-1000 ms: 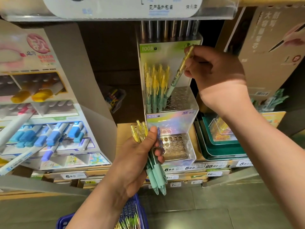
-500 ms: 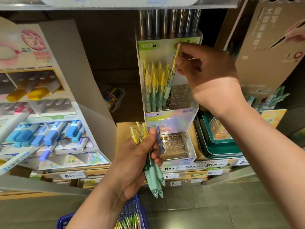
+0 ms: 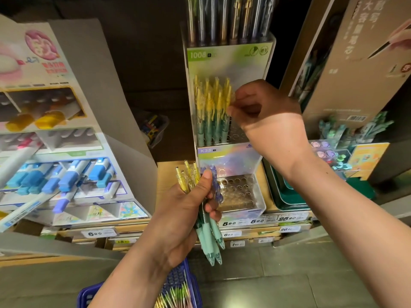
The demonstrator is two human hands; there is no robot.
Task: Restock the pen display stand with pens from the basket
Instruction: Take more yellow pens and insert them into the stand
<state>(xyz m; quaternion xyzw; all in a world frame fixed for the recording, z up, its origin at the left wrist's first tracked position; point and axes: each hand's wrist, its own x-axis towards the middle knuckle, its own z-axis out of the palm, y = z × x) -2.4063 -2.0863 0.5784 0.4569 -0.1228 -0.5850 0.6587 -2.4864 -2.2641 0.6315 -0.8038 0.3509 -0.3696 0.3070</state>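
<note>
Pens [image 3: 211, 112] stand yellow tops up in the left holes of the middle tier [image 3: 241, 135] of the stand [image 3: 229, 63].

Head view: the right hand [image 3: 266, 112] is at the rightmost pen [image 3: 225, 128], thumb and forefinger pinched on its yellow top, though blur hides the exact contact. The left hand [image 3: 184, 210] grips a bunch [image 3: 209, 236] in front of the lower tier [image 3: 240, 192], whose holes are bare. The basket [image 3: 178, 281] below holds more.

To seat this pen well, I judge it best to hold it upright, press straight down until it bottoms out, and let go without nudging its neighbours.
</note>
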